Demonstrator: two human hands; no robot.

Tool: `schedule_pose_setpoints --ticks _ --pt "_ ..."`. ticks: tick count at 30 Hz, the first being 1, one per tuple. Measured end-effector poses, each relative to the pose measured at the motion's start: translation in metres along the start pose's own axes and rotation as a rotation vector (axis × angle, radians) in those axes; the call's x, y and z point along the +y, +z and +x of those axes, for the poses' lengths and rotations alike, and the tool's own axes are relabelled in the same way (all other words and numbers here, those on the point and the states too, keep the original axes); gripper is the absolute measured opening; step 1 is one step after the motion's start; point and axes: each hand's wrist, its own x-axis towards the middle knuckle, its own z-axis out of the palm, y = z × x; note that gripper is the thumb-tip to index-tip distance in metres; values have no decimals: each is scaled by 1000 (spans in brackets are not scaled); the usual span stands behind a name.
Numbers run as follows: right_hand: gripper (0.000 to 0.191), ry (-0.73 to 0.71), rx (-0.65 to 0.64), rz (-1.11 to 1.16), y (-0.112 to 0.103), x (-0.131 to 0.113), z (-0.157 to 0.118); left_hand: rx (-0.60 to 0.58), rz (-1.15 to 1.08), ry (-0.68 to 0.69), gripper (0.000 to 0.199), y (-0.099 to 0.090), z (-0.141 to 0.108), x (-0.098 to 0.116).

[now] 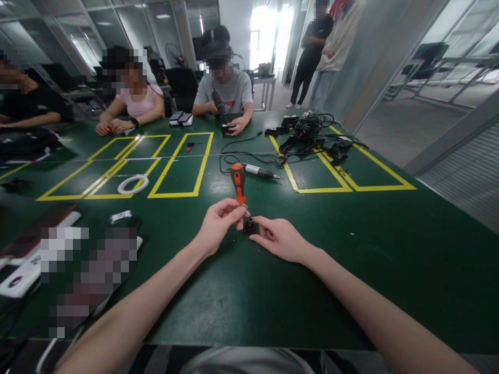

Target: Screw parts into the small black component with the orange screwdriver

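My left hand [223, 222] is closed around the lower end of a screwdriver [237, 179] with an orange and dark grey handle. The handle points up, and my fingers hide the shaft and tip. Just to the right, a small black part [249, 226] with a short round stem rests on the green table [312, 280]. My right hand [277, 238] pinches this part between thumb and fingers. What the part belongs to I cannot make out.
Behind the screwdriver lies a corded electric screwdriver [257, 170]. Tangled black cables [307, 130] are heaped at the back right. A white ring [133, 184] lies left, near phones [50, 228]. Across the table, a person [224, 88] works with a power tool [219, 103].
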Motion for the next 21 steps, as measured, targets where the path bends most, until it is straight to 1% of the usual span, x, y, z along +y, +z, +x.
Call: schedule_pose_setpoints --ticks 6,11,14,18,21 --pt "6 -5 -9 -29 1 -3 0 -11 -1 -2 35 0 -1 1" --pt "12 16 -10 -33 1 -4 0 -5 29 7 33 0 -1 1" --pt "15 48 -12 -26 1 -6 0 -21 12 5 32 0 -2 2" --pt "14 59 -14 -12 1 -8 0 -51 -46 -12 32 0 -3 4" --pt "15 66 -17 -18 1 -9 0 -45 -25 -21 34 0 -3 3"
